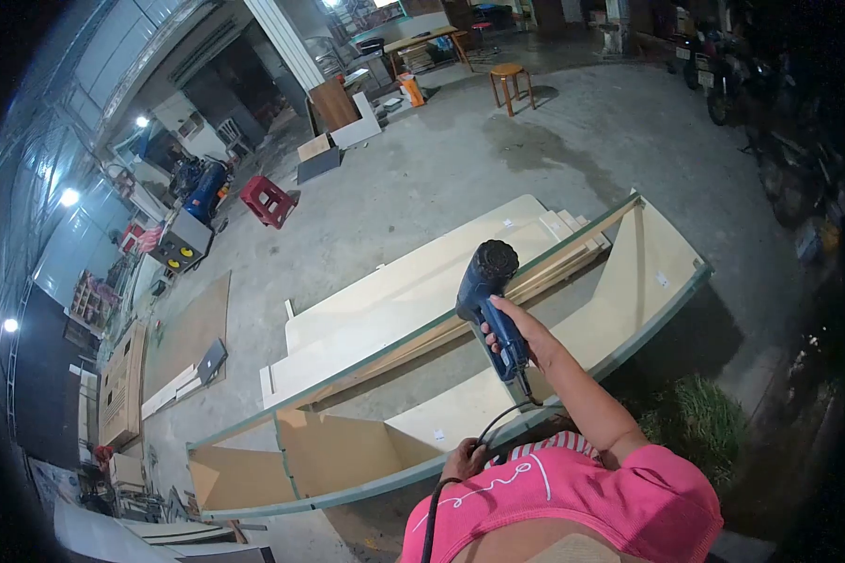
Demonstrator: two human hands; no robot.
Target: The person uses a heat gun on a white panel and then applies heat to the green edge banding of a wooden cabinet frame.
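My right hand (516, 330) is wrapped round the handle of a blue heat gun (483, 281), whose black vented end points up toward me. The gun hangs over a long open wooden cabinet frame (338, 446) with green edging, lying on the floor; its nozzle is hidden. Close to my body, at the frame's near edge, my left hand (463, 460) is closed round the gun's black cord (498, 419). Its fingers are partly hidden. Small white labels (438, 434) stick to the frame's inner panels.
Pale boards (413, 272) lie on the floor beyond the frame. Farther off stand a red plastic stool (268, 201) and a round wooden stool (511, 86). Motorbikes (718, 80) line the right side. Grass (709, 413) grows behind the frame at right.
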